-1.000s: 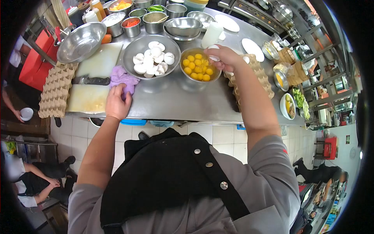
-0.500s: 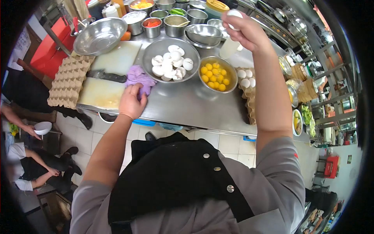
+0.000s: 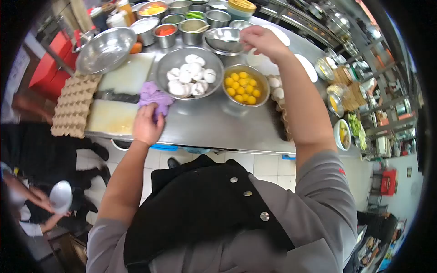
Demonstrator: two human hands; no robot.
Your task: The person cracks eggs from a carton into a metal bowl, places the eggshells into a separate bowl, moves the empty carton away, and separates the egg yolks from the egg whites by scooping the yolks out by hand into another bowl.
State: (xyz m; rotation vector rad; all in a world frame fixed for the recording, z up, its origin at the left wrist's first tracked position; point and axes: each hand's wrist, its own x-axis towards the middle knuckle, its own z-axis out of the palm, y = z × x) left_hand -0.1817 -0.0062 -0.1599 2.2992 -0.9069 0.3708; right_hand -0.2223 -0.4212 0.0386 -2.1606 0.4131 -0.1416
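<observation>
My left hand [image 3: 148, 123] rests on the steel table, its fingers curled over the edge of a purple cloth [image 3: 155, 96]. My right hand [image 3: 265, 42] is raised beside a nested steel bowl [image 3: 224, 39], fingers bent together; whatever they may hold is hidden. A translucent container [image 3: 256, 58] shows below that hand. A steel bowl [image 3: 246, 101] holds several yellow yolks in clear liquid. To its left, a larger steel bowl [image 3: 165, 87] carries a pile of white eggshells [image 3: 195, 70]. Whole eggs [image 3: 276, 93] sit in a cardboard tray, partly behind my right forearm.
A knife [image 3: 117, 96] lies across two cutting boards [image 3: 111, 113], beside stacked egg trays [image 3: 75, 105]. Steel pots [image 3: 166, 38] and an empty steel bowl [image 3: 107, 50] line the back. White plates [image 3: 307, 68] stand right. At lower left, a person holds a white bowl [image 3: 61, 197].
My right hand has lowered leftward; the white egg seen in it earlier no longer shows. White plates now show beside my right arm. My left hand stays on the cloth. The person's white bowl is tilted differently.
</observation>
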